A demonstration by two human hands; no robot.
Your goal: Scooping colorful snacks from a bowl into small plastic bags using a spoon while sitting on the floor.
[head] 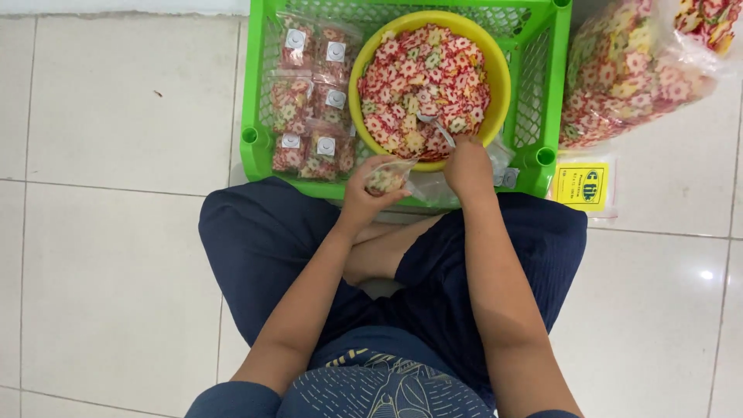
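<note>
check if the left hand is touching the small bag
Touching: the head view shows the left hand with its fingers wrapped around the small bag.

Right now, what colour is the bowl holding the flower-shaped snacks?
Yellow; the bowl sits inside a green crate, clearest in the head view.

Both forearms reach forward over crossed legs, the left hand [371, 190] cupped, the right hand [467, 166] curled in a grip.
</note>
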